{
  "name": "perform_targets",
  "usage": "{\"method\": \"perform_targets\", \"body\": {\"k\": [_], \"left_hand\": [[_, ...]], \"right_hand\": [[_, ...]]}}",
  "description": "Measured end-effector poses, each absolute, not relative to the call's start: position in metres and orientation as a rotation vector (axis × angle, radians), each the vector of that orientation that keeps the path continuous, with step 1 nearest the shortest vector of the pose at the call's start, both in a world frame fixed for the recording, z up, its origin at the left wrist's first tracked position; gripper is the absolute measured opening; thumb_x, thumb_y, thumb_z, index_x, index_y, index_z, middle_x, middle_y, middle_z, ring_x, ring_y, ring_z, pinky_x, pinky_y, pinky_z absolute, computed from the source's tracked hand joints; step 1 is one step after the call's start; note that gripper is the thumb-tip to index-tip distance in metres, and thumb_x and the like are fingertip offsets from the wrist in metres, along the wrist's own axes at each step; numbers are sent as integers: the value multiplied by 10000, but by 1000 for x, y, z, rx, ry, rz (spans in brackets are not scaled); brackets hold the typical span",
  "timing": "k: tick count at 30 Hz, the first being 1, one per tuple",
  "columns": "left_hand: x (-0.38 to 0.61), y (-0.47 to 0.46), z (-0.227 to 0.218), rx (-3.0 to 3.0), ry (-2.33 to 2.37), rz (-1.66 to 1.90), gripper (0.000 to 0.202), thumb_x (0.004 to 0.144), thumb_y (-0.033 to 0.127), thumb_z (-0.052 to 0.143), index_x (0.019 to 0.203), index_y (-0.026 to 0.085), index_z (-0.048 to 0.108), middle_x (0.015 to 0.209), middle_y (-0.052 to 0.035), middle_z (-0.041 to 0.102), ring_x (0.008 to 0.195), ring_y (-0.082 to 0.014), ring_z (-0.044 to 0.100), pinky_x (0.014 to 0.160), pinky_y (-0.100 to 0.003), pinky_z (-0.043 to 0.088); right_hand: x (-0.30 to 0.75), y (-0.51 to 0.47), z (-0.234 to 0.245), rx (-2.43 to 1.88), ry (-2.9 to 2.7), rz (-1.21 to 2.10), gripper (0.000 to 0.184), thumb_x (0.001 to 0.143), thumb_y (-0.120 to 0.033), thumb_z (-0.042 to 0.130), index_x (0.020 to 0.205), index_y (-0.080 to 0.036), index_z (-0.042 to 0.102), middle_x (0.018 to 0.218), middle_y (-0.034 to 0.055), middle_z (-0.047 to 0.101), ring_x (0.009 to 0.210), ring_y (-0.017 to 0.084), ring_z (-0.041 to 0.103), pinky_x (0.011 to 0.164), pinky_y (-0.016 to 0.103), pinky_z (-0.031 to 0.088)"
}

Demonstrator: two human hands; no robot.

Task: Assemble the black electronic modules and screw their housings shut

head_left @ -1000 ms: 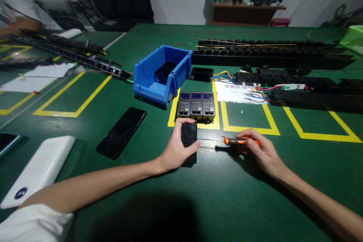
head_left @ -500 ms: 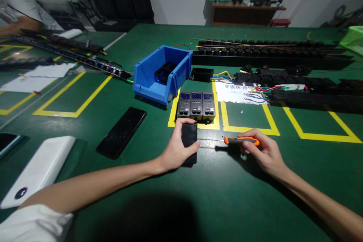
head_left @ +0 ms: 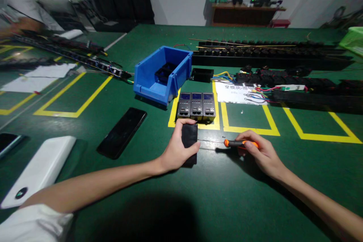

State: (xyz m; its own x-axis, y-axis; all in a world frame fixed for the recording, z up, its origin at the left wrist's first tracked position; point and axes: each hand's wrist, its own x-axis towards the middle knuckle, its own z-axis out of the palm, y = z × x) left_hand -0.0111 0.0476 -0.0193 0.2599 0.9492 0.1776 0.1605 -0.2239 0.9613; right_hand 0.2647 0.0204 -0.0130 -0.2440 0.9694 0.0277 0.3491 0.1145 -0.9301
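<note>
My left hand point(head_left: 177, 147) grips a black rectangular module point(head_left: 190, 136) by its ends, fingers at the far end and thumb over the near right side. In my right hand point(head_left: 262, 151) is a screwdriver point(head_left: 236, 143) with an orange and black handle, held level. Its thin shaft points left and the tip meets the module's right side; exactly where it sits I cannot tell. Just beyond the module stand three grey modules point(head_left: 196, 106) with small screens and ports, side by side within a yellow taped box.
A blue bin point(head_left: 153, 92) holding black parts stands behind, left of centre. On the left lie a black phone point(head_left: 121, 132) and a white power bank point(head_left: 42, 170). Black strips with wires point(head_left: 283, 77) run along the right. Another person's arm point(head_left: 25, 26) shows at the far left.
The screwdriver's handle has turned in my right hand and sits slightly lower on its left end. My left hand and the module have hardly moved.
</note>
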Motion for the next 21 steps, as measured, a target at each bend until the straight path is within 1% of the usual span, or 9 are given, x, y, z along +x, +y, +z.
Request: {"method": "perform_targets", "body": {"k": [2, 3, 7, 9, 13, 17, 21], "left_hand": [[-11, 48, -20, 1612, 1055, 1073, 493, 738, 155, 662, 1155, 216, 406, 1205, -76, 489, 1027, -218, 537, 942, -391, 432], [-11, 48, -20, 1616, 1057, 1071, 494, 737, 154, 663, 1155, 217, 407, 1204, -76, 490, 1028, -219, 536, 944, -392, 431], [-12, 48, -20, 1596, 1055, 1063, 499, 741, 158, 662, 1164, 221, 404, 1209, -77, 490, 998, -213, 549, 935, -398, 438], [-12, 48, -20, 1592, 1048, 1068, 499, 742, 160, 661, 1165, 219, 405, 1209, -80, 491, 998, -214, 550, 932, -398, 441], [-12, 48, -19, 1615, 1045, 1082, 490, 738, 151, 661, 1153, 216, 410, 1201, -76, 494, 1058, -225, 529, 958, -392, 425], [-12, 48, -18, 1604, 1037, 1065, 489, 740, 141, 654, 1154, 217, 403, 1217, -75, 488, 1040, -216, 538, 962, -392, 425], [-12, 48, -19, 1603, 1043, 1063, 491, 736, 136, 655, 1150, 218, 405, 1215, -75, 490, 1049, -222, 538, 946, -386, 433]], "right_hand": [[265, 20, -15, -1275, -1659, 1076, 226, 897, -409, 561, 1047, -242, 533, 886, 16, 567, 688, 149, 559, 613, 266, 446], [265, 20, -15, -1264, -1644, 1056, 233, 885, -394, 584, 1057, -252, 521, 928, 18, 551, 710, 148, 555, 624, 265, 454], [267, 18, -16, -1264, -1615, 1030, 170, 884, -343, 600, 1017, -250, 550, 956, 21, 547, 724, 140, 554, 638, 259, 460], [267, 17, -15, -1291, -1611, 1024, 163, 882, -335, 606, 1012, -244, 570, 914, 18, 573, 702, 138, 562, 626, 257, 454], [267, 18, -13, -1323, -1618, 1038, 161, 880, -350, 610, 975, -221, 598, 796, 12, 617, 659, 147, 581, 604, 258, 451], [266, 19, -12, -1312, -1641, 1069, 160, 891, -361, 592, 949, -212, 608, 687, -10, 613, 596, 139, 577, 564, 248, 435], [265, 19, -11, -1302, -1669, 1083, 165, 912, -365, 558, 921, -208, 609, 621, -27, 596, 535, 122, 550, 537, 241, 414]]}}
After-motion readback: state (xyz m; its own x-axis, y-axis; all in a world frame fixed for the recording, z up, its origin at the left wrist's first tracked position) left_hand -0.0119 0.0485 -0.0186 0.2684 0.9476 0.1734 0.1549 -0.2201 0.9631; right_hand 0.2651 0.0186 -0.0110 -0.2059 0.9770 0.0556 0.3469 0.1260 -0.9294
